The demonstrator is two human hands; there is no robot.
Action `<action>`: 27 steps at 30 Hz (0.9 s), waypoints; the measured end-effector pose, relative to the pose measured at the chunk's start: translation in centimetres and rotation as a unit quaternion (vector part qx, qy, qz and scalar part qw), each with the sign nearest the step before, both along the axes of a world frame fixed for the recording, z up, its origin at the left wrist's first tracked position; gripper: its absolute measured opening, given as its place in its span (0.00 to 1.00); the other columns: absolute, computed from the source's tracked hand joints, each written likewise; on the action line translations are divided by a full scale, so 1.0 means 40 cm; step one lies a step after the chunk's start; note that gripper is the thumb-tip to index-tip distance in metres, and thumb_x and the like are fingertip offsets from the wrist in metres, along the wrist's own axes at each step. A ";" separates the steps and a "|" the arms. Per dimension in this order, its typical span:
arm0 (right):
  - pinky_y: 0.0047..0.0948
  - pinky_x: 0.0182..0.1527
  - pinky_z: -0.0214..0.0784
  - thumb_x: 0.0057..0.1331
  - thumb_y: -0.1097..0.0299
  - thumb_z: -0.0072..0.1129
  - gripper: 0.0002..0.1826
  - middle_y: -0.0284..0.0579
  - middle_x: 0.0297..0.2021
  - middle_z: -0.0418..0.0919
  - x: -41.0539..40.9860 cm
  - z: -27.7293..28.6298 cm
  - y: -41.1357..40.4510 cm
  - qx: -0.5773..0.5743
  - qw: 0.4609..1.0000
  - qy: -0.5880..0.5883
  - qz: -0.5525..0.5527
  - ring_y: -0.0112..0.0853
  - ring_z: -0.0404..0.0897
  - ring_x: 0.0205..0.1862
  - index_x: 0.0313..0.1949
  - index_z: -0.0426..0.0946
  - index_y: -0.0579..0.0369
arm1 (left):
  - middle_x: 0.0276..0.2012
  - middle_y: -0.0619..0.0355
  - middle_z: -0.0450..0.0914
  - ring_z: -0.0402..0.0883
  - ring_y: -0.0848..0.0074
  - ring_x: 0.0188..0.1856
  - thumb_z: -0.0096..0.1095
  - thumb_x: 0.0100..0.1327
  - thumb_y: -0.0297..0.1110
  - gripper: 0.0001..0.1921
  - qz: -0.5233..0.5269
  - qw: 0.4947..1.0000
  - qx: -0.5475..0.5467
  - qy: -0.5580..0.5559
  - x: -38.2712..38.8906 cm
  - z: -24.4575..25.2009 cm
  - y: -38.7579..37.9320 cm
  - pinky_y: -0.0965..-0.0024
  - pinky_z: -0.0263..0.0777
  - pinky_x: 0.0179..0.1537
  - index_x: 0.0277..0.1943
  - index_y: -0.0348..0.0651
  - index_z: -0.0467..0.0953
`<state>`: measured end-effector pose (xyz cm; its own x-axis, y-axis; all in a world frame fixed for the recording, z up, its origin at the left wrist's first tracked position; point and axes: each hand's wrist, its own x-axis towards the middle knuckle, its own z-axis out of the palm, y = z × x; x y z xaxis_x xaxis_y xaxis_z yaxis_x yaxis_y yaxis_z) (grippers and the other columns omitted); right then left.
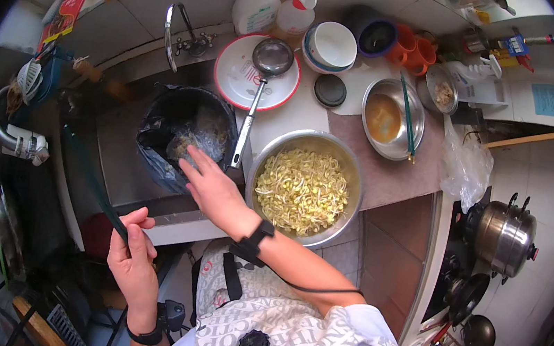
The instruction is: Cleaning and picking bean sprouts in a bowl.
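My left hand [134, 254] grips a pair of dark green chopsticks [96, 188], whose tips point up and away over the sink's left side. Flat, with its fingers stretched out, my right hand [219, 194] holds nothing and hovers at the near edge of a bin lined with a black plastic bag [157, 128]. Inside that bag lie clear plastic and some scraps [186, 142]. Just right of my right wrist stands a large steel bowl [355, 194] full of bean sprouts [300, 192]; my forearm passes in front of its near rim.
The bin stands in the sink [117, 152] below a faucet [171, 36]. A ladle [253, 112] rests across a red-rimmed white plate [233, 70]. Brown liquid and green chopsticks occupy a smaller steel bowl [368, 114]. A steel pot [505, 234] is on the stove at right.
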<state>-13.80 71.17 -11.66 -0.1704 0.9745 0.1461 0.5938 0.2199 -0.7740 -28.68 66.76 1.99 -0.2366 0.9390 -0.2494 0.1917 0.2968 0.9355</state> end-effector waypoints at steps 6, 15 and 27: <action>0.33 0.45 0.75 0.67 0.77 0.52 0.11 0.51 0.40 0.81 0.248 0.041 -0.063 -0.169 0.941 0.207 -0.207 0.38 0.82 0.42 0.47 0.79 0.59 | 0.38 0.60 0.80 0.63 0.91 0.26 0.50 0.77 0.38 0.15 -0.025 1.000 -0.011 -0.009 0.004 -0.006 0.005 0.84 0.57 0.28 0.55 0.37 0.77; 0.28 0.50 0.74 0.61 0.78 0.54 0.20 0.48 0.48 0.79 0.469 -0.084 -0.046 -0.292 0.942 0.044 -0.157 0.31 0.81 0.48 0.55 0.74 0.64 | 0.38 0.59 0.81 0.65 0.91 0.26 0.51 0.76 0.38 0.14 -0.054 0.998 -0.025 -0.011 0.044 -0.013 0.014 0.84 0.59 0.29 0.54 0.38 0.78; 0.29 0.44 0.72 0.54 0.64 0.73 0.25 0.44 0.39 0.80 0.425 -0.095 -0.007 -0.331 0.943 0.044 0.007 0.31 0.78 0.39 0.49 0.77 0.60 | 0.37 0.58 0.81 0.64 0.91 0.26 0.51 0.76 0.38 0.14 -0.054 0.998 -0.033 -0.005 0.062 -0.002 0.001 0.84 0.59 0.29 0.54 0.38 0.78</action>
<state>3.19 70.89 -15.48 -0.2002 0.8548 -0.4788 0.5216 -0.3207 -0.7906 -26.21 66.80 1.91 -0.1318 0.9402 -0.3142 0.2172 0.3367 0.9162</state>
